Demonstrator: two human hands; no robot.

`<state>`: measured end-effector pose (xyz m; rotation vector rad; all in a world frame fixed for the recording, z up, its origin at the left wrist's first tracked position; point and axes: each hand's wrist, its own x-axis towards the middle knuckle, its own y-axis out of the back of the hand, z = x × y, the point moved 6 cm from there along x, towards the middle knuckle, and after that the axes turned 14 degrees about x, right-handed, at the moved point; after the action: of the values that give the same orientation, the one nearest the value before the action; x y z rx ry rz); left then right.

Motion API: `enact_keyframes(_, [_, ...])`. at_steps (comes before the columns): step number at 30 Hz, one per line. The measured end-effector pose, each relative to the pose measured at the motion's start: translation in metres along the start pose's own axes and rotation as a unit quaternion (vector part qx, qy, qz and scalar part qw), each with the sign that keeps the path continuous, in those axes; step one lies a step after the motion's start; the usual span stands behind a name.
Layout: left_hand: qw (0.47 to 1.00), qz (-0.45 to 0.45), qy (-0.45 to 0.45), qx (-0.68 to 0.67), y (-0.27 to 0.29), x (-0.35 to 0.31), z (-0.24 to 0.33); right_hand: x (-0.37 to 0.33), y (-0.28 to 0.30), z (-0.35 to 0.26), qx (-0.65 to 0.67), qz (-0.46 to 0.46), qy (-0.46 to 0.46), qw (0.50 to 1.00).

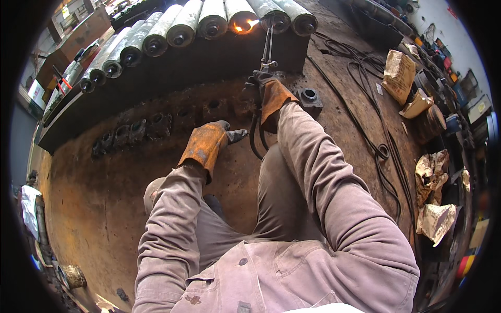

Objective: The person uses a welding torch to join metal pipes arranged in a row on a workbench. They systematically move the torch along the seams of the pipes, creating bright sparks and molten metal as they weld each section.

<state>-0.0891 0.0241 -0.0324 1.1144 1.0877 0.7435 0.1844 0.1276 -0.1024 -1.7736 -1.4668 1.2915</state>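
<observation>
My right hand (270,95), in an orange and black work glove, is closed round a gas torch (269,49). The torch's thin tubes point away from me, toward the ends of several grey metal rollers (189,20) lying side by side. A bright orange flame glows at the end of one roller (239,9), just left of the torch tip. My left hand (204,145), gloved alike, hangs low over the rusty plate, with a thumb or finger stretched toward the right. It holds nothing that I can see.
A dark steel beam (182,58) runs below the roller ends. Several blackened blocks (158,124) line the plate, and another block (310,99) with a round hole sits right of my right hand. Hoses (383,151) snake along the right, beside crumpled brown paper (432,175).
</observation>
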Motion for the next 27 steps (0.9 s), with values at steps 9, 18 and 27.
enact_keyframes(9, [0.999, 0.013, -0.037, -0.018, 0.021, 0.0, 0.022, 0.055, 0.035, -0.021, -0.037, -0.083, 0.0, 0.996])
enact_keyframes(18, [0.999, -0.043, -0.029, -0.011, 0.02, -0.011, 0.011, 0.017, 0.03, -0.045, -0.361, 0.092, 0.153, 0.915])
enact_keyframes(27, [0.998, -0.057, -0.004, -0.007, 0.013, -0.016, 0.006, 0.02, 0.016, -0.054, -0.599, 0.206, 0.191, 0.75])
